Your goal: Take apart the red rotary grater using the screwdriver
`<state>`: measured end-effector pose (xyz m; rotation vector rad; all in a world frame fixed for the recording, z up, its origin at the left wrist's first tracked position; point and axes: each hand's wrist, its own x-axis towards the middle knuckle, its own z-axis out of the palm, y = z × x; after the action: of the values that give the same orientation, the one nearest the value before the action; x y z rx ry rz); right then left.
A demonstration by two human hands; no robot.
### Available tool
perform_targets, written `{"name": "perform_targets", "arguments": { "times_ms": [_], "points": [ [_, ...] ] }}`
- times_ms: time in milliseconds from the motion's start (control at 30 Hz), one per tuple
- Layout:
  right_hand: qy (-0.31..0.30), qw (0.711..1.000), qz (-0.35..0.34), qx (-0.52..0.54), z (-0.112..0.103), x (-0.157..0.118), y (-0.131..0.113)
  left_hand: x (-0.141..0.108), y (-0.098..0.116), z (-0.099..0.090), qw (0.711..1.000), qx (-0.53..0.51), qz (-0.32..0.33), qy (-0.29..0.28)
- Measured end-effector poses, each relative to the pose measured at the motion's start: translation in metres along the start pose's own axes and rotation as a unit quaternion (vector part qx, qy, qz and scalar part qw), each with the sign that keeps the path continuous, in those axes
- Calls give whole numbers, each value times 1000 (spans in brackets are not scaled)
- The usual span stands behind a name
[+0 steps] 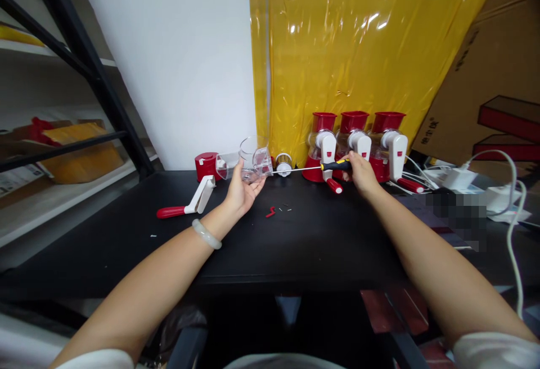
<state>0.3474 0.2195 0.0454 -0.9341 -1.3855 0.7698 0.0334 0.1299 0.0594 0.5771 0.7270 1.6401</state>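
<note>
My left hand [243, 192] is closed around a clear plastic grater housing [253, 161], tilted on its side above the table. In my right hand [360, 173] is a long screwdriver [335, 165] with a black and yellow handle. Its shaft points left, and the tip reaches the right end of the housing; whether it sits on a screw is too small to tell. Below lie a small red plastic part [270, 212] and a few tiny pieces like screws or pins [280, 209]. Behind stands a grater drum [284, 164].
Left of the housing are a red base [206, 165] and a white crank with a red handle [172, 212]. Three assembled red rotary graters [324, 138] line the back right. White chargers and cables [459, 176] lie at right. A black shelf frame [90, 59] rises at left.
</note>
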Motion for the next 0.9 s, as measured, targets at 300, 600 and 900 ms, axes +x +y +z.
{"name": "perform_targets", "arguments": {
  "times_ms": [300, 600, 900],
  "points": [
    [23, 995, 62, 77, 4, 0, -3, -1, -1, -1, 1000, 17, -9, -8],
    [-13, 979, 60, 194, 3, -10, -18, -3, -2, 1, 1000, 22, -11, -13],
    [-46, 992, 56, 106, -1, -6, -15, 0, 0, 0, 1000, 22, -2, 6]
  ]
}}
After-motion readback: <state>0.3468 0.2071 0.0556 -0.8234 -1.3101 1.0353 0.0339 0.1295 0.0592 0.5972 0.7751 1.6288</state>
